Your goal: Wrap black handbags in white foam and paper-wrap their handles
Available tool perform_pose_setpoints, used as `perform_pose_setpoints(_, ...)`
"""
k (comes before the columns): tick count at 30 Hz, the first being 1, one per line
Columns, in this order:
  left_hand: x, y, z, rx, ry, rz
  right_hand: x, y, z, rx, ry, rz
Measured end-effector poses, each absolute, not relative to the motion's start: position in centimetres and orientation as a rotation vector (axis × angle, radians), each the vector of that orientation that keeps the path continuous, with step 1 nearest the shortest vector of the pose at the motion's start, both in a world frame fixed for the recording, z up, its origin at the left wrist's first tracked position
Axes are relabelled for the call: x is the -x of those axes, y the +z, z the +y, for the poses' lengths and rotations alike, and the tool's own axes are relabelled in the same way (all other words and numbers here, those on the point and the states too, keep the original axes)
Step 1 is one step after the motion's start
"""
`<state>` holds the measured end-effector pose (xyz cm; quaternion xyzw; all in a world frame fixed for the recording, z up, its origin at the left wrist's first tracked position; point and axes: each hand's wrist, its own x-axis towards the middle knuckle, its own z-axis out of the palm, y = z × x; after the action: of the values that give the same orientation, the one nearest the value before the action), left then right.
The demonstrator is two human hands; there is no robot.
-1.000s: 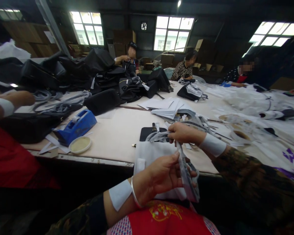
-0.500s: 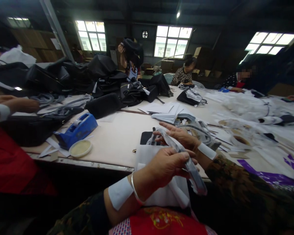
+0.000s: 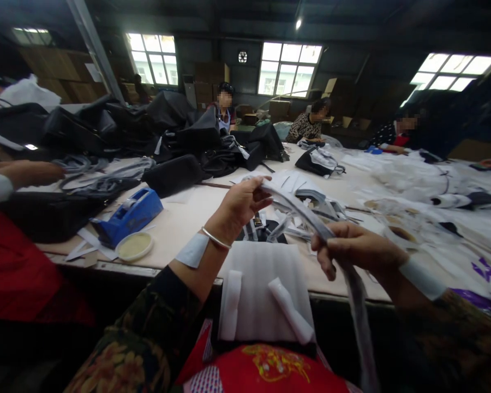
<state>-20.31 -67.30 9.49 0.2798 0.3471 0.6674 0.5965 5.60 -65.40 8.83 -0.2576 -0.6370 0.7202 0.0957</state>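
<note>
While the left hand (image 3: pixel 243 207) and right hand (image 3: pixel 358 245) close their fingers on a wrapped strap (image 3: pixel 298 206) above white foam (image 3: pixel 265 273), the strap's near end blurs into darkness; a tape dispenser (image 3: pixel 131 217) stands left on the worktop (image 3: pixel 192 218).

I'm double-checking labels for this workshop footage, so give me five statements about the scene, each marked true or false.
1. The left hand and right hand both hold the wrapped strap. True.
2. The bracelet is on the right wrist. False: it is on the left wrist.
3. The tape dispenser is red. False: it is blue.
4. The round dish lies beside the tape dispenser. True.
5. The left hand touches the round dish. False: they are apart.
</note>
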Motion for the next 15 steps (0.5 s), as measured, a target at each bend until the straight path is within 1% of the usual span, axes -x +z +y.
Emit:
perform_pose_setpoints(3,18.7,8.1,-68.2,-0.748,1.355,0.641,-3.6,9.2,-65.1,0.740,1.948,-1.603)
perform_pose_setpoints(5,16.7,6.7,-69.7,-0.831,1.166,0.604,-1.5,9.3,-64.6,0.709,1.886,-1.485)
perform_pose_setpoints(8,13.8,4.6,-71.8,-0.900,1.023,0.627,1.6,9.7,-63.7,0.655,1.837,-1.386)
perform_pose_setpoints(11,12.9,3.6,-72.9,-0.878,1.042,0.730,3.3,9.5,-62.9,0.631,1.835,-1.326)
perform_pose_setpoints(15,14.9,3.7,-72.7,-0.876,1.265,0.909,3.1,7.3,-63.4,0.691,2.020,-1.359)
